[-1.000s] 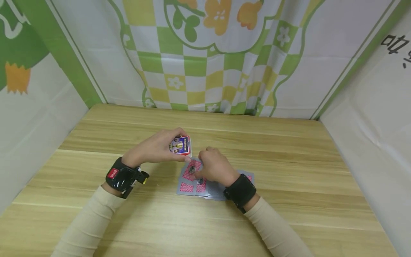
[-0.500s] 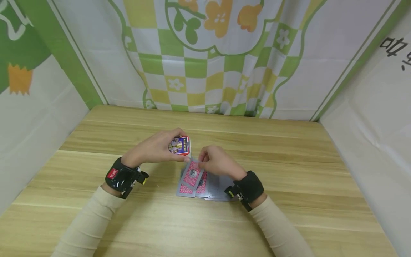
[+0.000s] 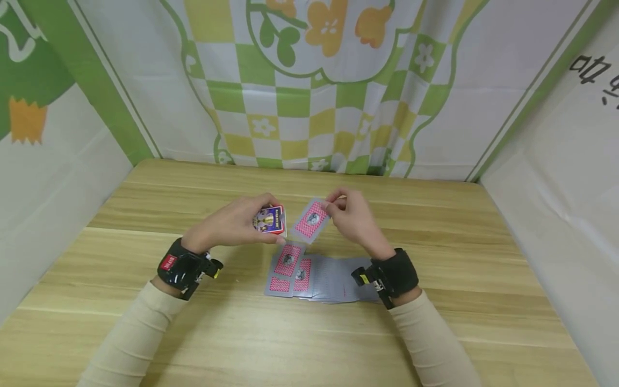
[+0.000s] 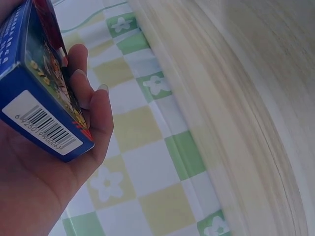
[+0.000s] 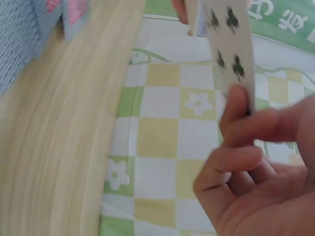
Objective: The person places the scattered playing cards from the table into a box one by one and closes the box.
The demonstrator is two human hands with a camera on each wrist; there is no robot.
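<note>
My left hand (image 3: 231,221) grips a card box (image 3: 269,220) with a blue and red printed front. In the left wrist view a barcode shows on the box's end (image 4: 44,125), with the fingers curled round its side. My right hand (image 3: 355,219) pinches one playing card (image 3: 311,219) by its corner between thumb and finger, its red patterned back up in the head view. From the right wrist camera, the card's face (image 5: 230,42) shows black clubs. Below the hands lies an overlapping spread of face-down cards (image 3: 333,279), with a card (image 3: 288,259) on top at its left end.
A wooden table (image 3: 232,333) bears everything. Behind it hangs a checkered green, yellow and white curtain (image 3: 295,102). White cloth walls (image 3: 546,177) with green bands stand at both sides.
My right hand has left the spread, moving up and to the right with one card lifted in its pinch. My left hand and the card box stay nearly still.
</note>
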